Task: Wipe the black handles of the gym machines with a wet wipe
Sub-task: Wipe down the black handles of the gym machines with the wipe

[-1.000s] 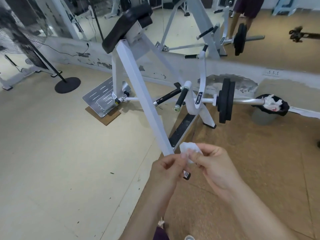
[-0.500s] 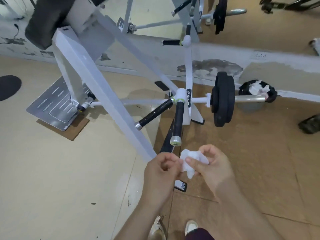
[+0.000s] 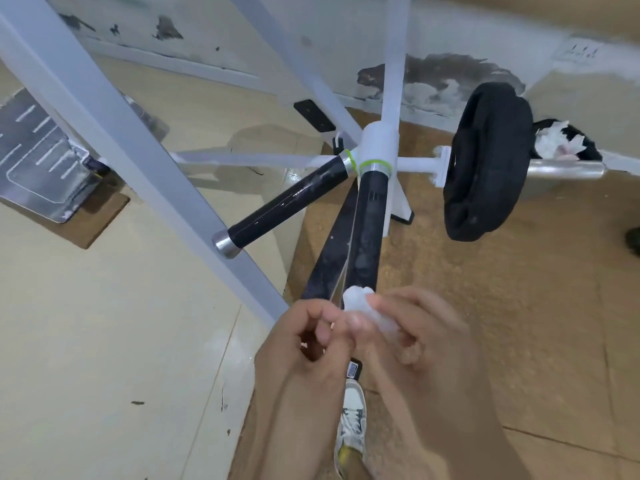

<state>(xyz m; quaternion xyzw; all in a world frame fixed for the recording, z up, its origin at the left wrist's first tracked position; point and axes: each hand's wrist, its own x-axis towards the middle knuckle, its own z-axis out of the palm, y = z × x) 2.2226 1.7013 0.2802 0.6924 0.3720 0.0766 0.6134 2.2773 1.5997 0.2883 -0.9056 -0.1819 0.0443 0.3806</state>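
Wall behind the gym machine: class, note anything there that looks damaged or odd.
The wall is damaged along its base: paint has flaked off in dark patches, the largest a grey-brown blotch behind the white upright post. Nothing else there looks broken.

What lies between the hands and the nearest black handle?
The wet wipe, held by the left hand and right hand; it hides the black handle's near end in the head view.

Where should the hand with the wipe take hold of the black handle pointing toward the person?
Wrap round the free end of the near black handle, from the person's side: a straight round bar, fixed only at the white hub, with the wet wipe near its tip.
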